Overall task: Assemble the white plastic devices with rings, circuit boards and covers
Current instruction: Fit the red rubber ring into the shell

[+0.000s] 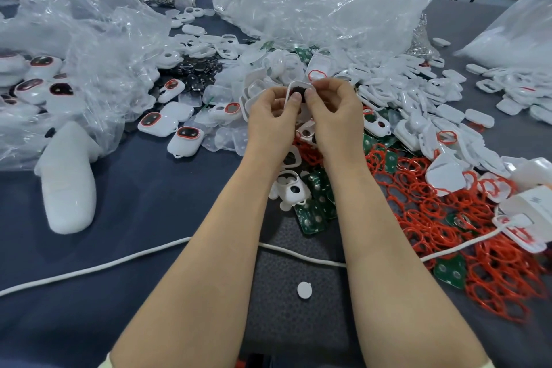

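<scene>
The left hand (pixel 273 116) and the right hand (pixel 334 110) together hold one white plastic shell (pixel 291 87) above the table (pixel 149 218). The fingers are curled behind it and both thumbs press on a dark round insert (pixel 301 90) seated in its opening. Directly below the wrists lie green circuit boards (pixel 312 215) and a few more white shells. To the right spreads a tangled heap of red rings (pixel 448 218), and beyond it a wide pile of white covers (pixel 418 92). To the left lie assembled devices (pixel 185 136) with red-rimmed dark windows. A white cable (pixel 89 269) runs across the table under both forearms, and a small white disc (pixel 304 290) lies between them. Crumpled clear plastic bags (pixel 313 0) fill the far side.
</scene>
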